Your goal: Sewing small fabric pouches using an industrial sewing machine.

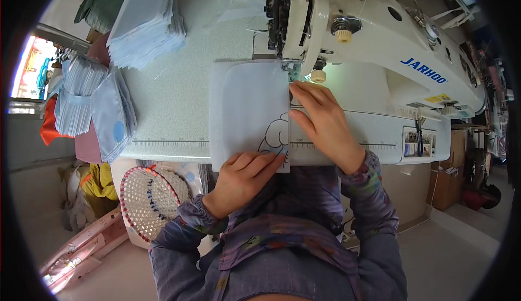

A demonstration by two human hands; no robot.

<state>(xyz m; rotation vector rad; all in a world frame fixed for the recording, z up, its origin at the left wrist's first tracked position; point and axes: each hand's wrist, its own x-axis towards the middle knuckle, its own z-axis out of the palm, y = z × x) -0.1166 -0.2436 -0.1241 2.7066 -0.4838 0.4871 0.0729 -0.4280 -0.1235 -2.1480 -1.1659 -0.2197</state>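
A pale blue fabric panel (pixel 244 100) with rounded corners and a black line drawing lies flat on the sewing machine's bed. Its far right corner reaches the presser foot (pixel 292 72) of the white sewing machine (pixel 358 19). My left hand (pixel 241 179) is closed on the panel's near edge, fingers bent over the drawing's lower part. Beside the panel's right edge, close in front of the presser foot, my right hand (pixel 324 122) lies with fingers stretched out; its fingertips touch the edge. The needle itself is too small to make out.
Stacked pale blue fabric pieces (pixel 149 30) stand at the far left, with more bundled pieces (pixel 81 97) hanging at the table's left side. A woven basket (pixel 146 198) sits below the near left edge. A small tray of bobbins (pixel 418 142) is at the right.
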